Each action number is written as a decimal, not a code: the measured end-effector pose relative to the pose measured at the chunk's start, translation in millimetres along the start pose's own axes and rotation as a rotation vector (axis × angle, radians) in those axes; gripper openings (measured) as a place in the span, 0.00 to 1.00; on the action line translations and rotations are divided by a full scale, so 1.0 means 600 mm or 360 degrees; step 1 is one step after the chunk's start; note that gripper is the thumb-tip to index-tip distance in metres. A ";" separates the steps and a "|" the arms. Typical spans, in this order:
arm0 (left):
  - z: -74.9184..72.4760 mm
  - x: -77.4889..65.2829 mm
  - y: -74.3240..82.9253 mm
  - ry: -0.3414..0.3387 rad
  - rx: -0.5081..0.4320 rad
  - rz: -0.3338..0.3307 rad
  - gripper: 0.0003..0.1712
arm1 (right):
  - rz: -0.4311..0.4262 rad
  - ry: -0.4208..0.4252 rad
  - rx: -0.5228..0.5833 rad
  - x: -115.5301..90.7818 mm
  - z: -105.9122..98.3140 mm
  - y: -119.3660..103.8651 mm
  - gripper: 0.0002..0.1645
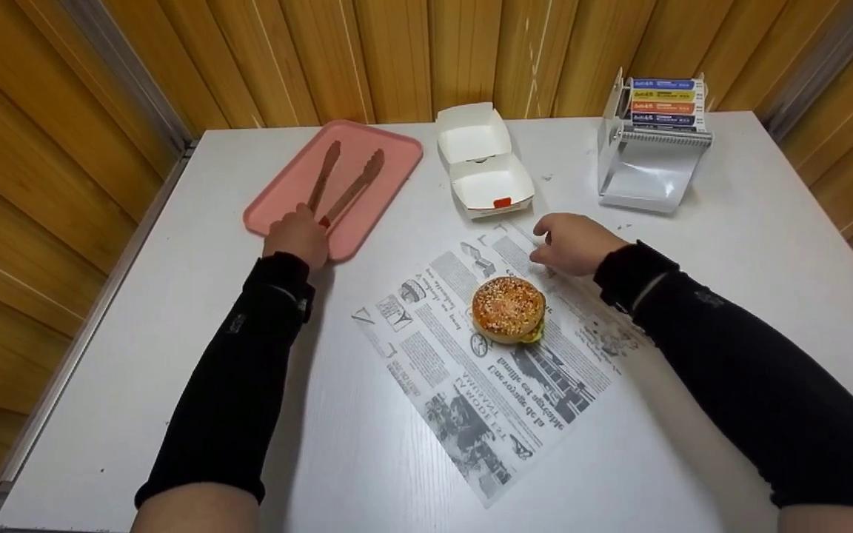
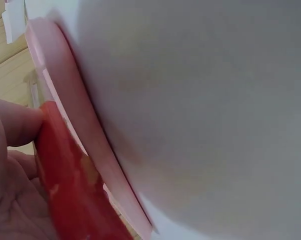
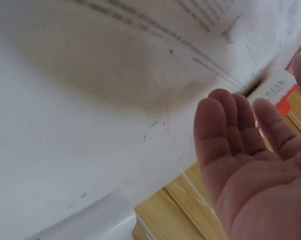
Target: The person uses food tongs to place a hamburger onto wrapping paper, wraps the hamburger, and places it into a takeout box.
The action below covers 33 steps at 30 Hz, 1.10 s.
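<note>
At 10 o'clock from burger (image 1: 508, 309), your L hand (image 1: 297, 235) grips tongs (image 1: 355, 189), prob. light, stiff; red handle (image 2: 65, 165) is best hold. R hand (image 1: 574, 243): fingers loose, nothing held.

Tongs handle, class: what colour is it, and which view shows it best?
The tongs handle is red, best seen in the left wrist view.

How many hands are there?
2. The left hand grips the red-handled tongs at the pink tray; the right hand, holding nothing, is beyond the burger, near the printed paper's edge.
</note>
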<state>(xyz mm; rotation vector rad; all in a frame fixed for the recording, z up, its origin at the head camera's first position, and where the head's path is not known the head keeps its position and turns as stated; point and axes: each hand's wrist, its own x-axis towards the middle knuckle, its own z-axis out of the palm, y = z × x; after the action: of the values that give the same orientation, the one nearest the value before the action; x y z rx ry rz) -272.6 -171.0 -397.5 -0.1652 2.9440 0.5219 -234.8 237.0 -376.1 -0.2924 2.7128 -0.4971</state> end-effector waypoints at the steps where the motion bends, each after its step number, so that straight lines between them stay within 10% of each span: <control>1: 0.000 -0.005 0.004 0.0022 -0.0006 0.0013 0.28 | 0.0020 -0.0017 -0.0029 0.008 0.001 -0.003 0.37; 7: 0.015 -0.072 0.068 0.0086 -0.0029 0.0338 0.44 | 0.0069 -0.0048 -0.0134 0.039 0.010 -0.011 0.35; 13: 0.068 -0.149 0.138 -0.0321 0.0077 0.0879 0.50 | 0.0088 -0.0092 -0.0053 0.047 0.009 -0.017 0.37; 17: 0.095 -0.166 0.157 -0.0383 0.0319 0.1112 0.45 | 0.0093 -0.0126 0.0021 0.046 0.011 -0.017 0.37; 33: 0.102 -0.177 0.166 -0.0359 0.0358 0.1068 0.42 | -0.0084 0.0051 0.0444 0.011 -0.011 -0.013 0.17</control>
<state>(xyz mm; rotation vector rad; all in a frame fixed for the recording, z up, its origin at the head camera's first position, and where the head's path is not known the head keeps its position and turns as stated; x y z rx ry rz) -173.6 -47.8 -404.0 0.8665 2.7455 0.2462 -242.1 230.0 -369.3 -0.2825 2.6276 -0.8908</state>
